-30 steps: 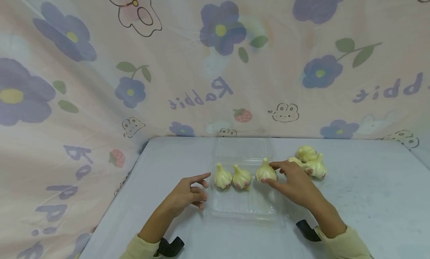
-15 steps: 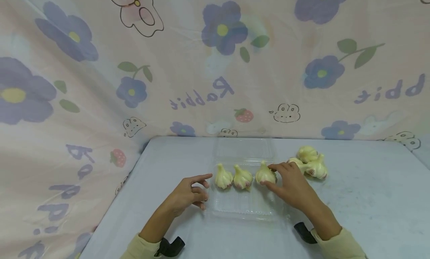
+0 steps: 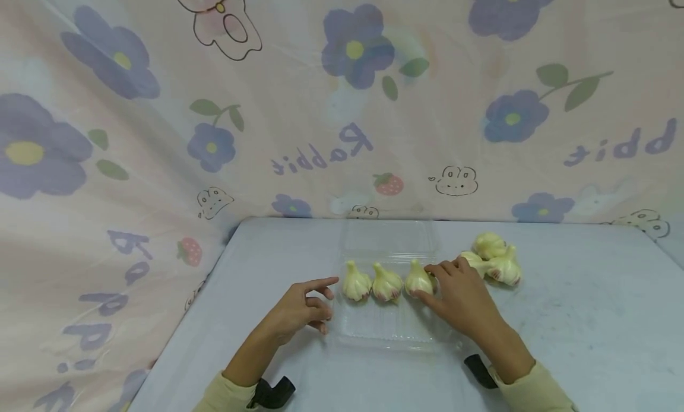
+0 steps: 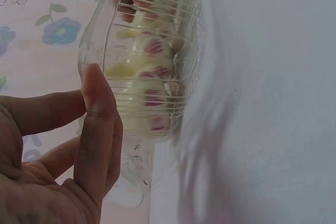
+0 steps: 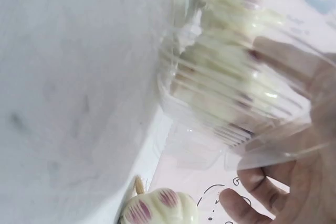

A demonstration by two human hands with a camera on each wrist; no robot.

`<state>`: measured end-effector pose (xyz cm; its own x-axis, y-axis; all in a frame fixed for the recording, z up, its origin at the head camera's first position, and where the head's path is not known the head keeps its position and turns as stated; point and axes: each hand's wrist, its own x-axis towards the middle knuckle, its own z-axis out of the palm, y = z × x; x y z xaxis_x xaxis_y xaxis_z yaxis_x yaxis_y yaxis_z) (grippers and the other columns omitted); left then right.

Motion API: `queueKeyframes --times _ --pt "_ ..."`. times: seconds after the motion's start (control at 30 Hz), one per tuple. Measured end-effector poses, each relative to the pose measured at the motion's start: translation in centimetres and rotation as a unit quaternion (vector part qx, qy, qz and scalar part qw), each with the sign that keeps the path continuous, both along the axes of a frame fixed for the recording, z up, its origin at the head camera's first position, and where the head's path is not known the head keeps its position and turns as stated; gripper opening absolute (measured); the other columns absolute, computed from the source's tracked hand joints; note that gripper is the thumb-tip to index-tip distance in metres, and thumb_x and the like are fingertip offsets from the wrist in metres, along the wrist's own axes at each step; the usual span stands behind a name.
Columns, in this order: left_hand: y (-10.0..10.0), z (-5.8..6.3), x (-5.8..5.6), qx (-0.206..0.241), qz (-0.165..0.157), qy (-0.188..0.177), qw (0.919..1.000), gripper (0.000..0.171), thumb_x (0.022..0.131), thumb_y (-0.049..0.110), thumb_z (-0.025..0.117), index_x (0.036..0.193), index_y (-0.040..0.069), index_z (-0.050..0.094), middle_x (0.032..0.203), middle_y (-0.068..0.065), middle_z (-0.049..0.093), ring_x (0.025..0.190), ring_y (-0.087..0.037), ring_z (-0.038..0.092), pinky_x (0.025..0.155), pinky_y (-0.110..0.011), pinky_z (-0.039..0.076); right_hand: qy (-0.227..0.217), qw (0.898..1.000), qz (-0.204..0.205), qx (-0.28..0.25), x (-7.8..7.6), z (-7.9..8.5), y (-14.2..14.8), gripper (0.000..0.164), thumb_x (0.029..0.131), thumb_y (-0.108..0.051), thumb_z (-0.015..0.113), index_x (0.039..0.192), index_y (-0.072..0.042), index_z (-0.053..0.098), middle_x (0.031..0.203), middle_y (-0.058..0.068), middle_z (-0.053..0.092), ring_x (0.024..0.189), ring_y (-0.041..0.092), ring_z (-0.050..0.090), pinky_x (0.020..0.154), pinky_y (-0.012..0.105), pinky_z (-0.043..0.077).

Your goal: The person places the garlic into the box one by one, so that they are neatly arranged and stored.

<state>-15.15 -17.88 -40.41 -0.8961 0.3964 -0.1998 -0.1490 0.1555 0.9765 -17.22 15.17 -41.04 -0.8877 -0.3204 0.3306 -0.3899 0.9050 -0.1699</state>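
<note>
A clear plastic clamshell box (image 3: 382, 330) lies with its lid folded back on the white table. Inside it, two garlic bulbs (image 3: 356, 282) stand side by side at the left. My right hand (image 3: 466, 300) holds a third garlic bulb (image 3: 417, 279) between thumb and fingers, low in the box's right part and close to its neighbour. Seen from the right wrist, the thumb and fingers reach over the clear wall. My left hand (image 3: 300, 312) is at the box's left edge, fingers loosely bent, a fingertip (image 4: 97, 90) right at the rim in the left wrist view.
Several more garlic bulbs (image 3: 504, 268) lie in a cluster on the table (image 3: 588, 305), to the right of the box. The transparent lid (image 3: 388, 237) extends toward the back. A printed cloth (image 3: 299, 103) hangs behind and along the left side.
My right hand has moved slightly left and down with the garlic bulb, bringing it nearer to the other two. My left hand stays at the box's left edge.
</note>
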Motion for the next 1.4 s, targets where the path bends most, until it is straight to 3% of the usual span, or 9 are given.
queueKeyframes --times 0.4,0.73,0.97,1.2,1.4 --pt "0.0 0.1 -0.1 -0.003 0.005 -0.005 1.0 0.067 0.089 -0.011 0.063 0.151 0.001 0.04 0.115 -0.014 0.049 0.075 -0.013 0.062 0.059 -0.027 0.06 -0.031 0.999 0.024 -0.012 0.3 0.7 0.6 0.053 0.079 -0.042 0.081 0.12 -0.011 0.07 0.114 0.011 0.07 0.106 0.036 0.055 0.086 0.057 0.049" --pt "0.0 0.0 -0.2 -0.008 0.005 -0.007 0.9999 0.067 0.088 -0.009 0.064 0.151 0.001 0.04 0.115 -0.012 0.049 0.074 -0.013 0.061 0.058 -0.027 0.059 -0.009 1.0 0.016 -0.02 -0.3 0.1 0.5 0.049 0.079 -0.044 0.081 0.115 -0.012 0.072 0.102 0.005 0.072 0.091 0.026 0.052 0.076 0.04 0.048" --pt "0.0 0.2 0.0 -0.003 0.004 -0.008 1.0 0.067 0.089 -0.009 0.064 0.151 0.0 0.04 0.116 -0.014 0.05 0.074 -0.012 0.06 0.059 -0.026 0.059 -0.02 0.999 0.017 -0.03 -0.3 0.0 0.6 0.051 0.079 -0.044 0.08 0.117 -0.011 0.071 0.107 0.007 0.072 0.094 0.029 0.053 0.084 0.045 0.048" --pt "0.1 0.3 0.1 -0.007 0.01 -0.015 0.9998 0.067 0.089 -0.009 0.064 0.151 0.002 0.041 0.117 -0.016 0.051 0.075 -0.013 0.062 0.059 -0.027 0.06 -0.071 0.993 0.023 -0.088 0.3 0.6 1.0 0.05 0.083 -0.039 0.079 0.122 -0.01 0.068 0.119 0.011 0.068 0.115 0.038 0.051 0.096 0.057 0.049" --pt "0.2 0.4 0.0 -0.013 0.011 -0.012 0.9998 0.067 0.089 -0.009 0.063 0.151 0.002 0.041 0.118 -0.016 0.051 0.074 -0.014 0.061 0.059 -0.027 0.059 -0.059 0.993 0.034 -0.098 0.4 0.6 1.3 0.046 0.079 -0.031 0.083 0.119 -0.011 0.07 0.117 0.008 0.069 0.115 0.038 0.053 0.1 0.056 0.048"
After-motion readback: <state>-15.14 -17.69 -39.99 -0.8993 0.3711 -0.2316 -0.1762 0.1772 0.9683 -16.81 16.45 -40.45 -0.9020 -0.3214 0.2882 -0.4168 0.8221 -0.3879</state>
